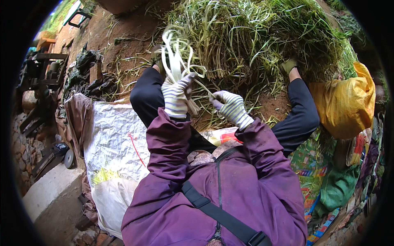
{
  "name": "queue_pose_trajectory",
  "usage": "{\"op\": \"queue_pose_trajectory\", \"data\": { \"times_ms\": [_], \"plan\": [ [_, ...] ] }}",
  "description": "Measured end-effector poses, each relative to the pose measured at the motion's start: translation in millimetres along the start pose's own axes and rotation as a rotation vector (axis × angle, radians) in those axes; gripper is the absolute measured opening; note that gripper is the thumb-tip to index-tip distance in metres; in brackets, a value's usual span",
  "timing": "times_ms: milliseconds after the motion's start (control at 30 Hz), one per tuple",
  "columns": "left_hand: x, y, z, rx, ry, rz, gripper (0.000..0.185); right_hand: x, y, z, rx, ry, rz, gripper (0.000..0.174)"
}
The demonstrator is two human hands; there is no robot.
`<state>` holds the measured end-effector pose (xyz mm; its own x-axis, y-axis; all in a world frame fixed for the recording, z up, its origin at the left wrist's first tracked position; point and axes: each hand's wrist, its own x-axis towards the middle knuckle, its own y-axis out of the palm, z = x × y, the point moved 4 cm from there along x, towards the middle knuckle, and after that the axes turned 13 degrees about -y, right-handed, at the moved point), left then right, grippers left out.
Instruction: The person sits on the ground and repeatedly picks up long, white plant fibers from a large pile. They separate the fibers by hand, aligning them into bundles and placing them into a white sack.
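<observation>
In a striped glove with dark fingertips, my left hand (174,97) grips a bundle of pale, flat plant stalks (175,66). Their curling ends stand up above the fist, and a few stem ends poke out below it. My right hand (231,106), gloved the same way, pinches one thin strand (203,86) that stretches across from the bundle. Just beyond both hands lies a large heap of long green grass-like plants (255,40), their pale stem ends turned towards me.
My bent knees (147,95) flank the hands. A white woven sheet (117,132) lies at left, beside a concrete block (54,190). At right are a yellow sack (344,104) and a green sack (340,187). Bare soil (126,33) with scattered stalks shows at upper left.
</observation>
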<state>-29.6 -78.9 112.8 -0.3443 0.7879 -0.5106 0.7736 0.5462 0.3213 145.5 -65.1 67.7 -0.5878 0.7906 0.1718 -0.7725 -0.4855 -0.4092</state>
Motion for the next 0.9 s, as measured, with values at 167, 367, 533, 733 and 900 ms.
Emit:
{"op": "queue_pose_trajectory", "data": {
  "times_ms": [167,367,533,733,900],
  "plan": [
    [3.1,-0.1,-62.4,-0.06,0.225,-0.182,0.021,-59.8,-18.7,-112.3,-0.273,0.538,0.26,0.026],
    [18.6,-7.9,-115.8,-0.035,0.163,0.034,0.014,-95.5,-42.6,-202.9,-0.64,0.943,0.557,0.031],
    [18.6,-1.8,-93.6,0.09,0.143,-0.062,0.01,-41.7,-60.7,-108.5,-0.74,0.335,0.142,0.037],
    [16.3,18.4,-44.9,0.083,0.033,0.055,0.008,40.7,-19.6,34.6,0.062,-0.083,-0.044,0.051],
    [4.7,11.0,-22.4,0.32,0.12,0.032,0.013,7.7,1.3,18.7,0.783,0.318,-0.03,0.025]
  ]
}}
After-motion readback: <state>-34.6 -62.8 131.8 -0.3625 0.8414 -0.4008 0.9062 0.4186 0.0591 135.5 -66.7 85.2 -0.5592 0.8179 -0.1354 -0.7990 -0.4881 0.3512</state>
